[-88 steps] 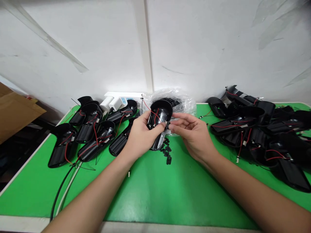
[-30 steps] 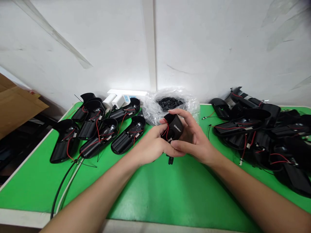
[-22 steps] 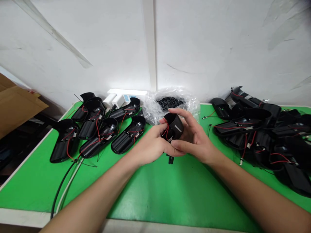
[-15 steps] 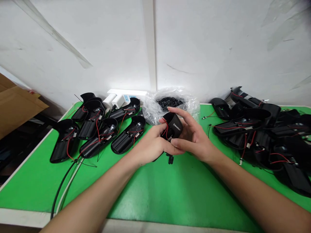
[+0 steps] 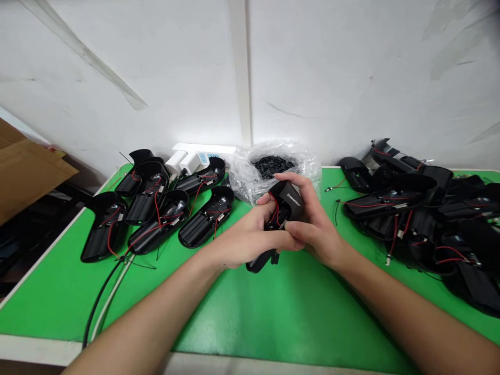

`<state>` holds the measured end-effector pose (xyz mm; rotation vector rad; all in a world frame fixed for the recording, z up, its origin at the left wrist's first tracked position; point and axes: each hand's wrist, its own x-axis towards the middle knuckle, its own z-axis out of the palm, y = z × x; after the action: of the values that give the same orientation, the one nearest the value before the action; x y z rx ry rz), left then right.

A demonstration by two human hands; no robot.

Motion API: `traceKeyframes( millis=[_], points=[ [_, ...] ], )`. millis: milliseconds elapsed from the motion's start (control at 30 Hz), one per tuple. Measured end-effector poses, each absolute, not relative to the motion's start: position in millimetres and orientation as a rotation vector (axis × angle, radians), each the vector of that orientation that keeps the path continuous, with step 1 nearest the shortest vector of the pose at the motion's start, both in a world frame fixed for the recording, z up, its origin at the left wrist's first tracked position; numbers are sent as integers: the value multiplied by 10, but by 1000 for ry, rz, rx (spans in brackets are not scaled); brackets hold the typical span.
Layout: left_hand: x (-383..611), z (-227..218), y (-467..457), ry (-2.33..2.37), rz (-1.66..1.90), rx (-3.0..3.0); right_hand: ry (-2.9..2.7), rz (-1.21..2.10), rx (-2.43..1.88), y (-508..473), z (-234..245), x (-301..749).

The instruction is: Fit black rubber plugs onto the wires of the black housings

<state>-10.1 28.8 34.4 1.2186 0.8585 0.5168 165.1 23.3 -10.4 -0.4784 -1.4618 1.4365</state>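
Together — left hand point(image 5: 246, 239) and right hand point(image 5: 312, 224) cradle a black housing point(image 5: 291, 200).

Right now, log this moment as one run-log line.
left hand: grips black housing | right hand: grips same housing | red wires: on housing

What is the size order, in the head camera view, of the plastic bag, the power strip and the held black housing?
Largest: the plastic bag. Then, alike and unrankable given nearness: the power strip and black housing.
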Motion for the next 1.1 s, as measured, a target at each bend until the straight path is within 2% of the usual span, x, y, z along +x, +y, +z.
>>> traceKeyframes(
  millis=[333,633,933,1100],
  points=[
    [-29,380,208,754,595,976,-1573,1327,-622,190,11,1657],
    [-260,487,350,728,484,868,-1448,1494,-520,280,-40,1672],
    [-356,483,476,980,601,1085,-1377,1149,-645,310,-62,1668],
    [-452,516,525,1306,616,1695,-1514,906,-724,314,-91,1688]
  ],
)
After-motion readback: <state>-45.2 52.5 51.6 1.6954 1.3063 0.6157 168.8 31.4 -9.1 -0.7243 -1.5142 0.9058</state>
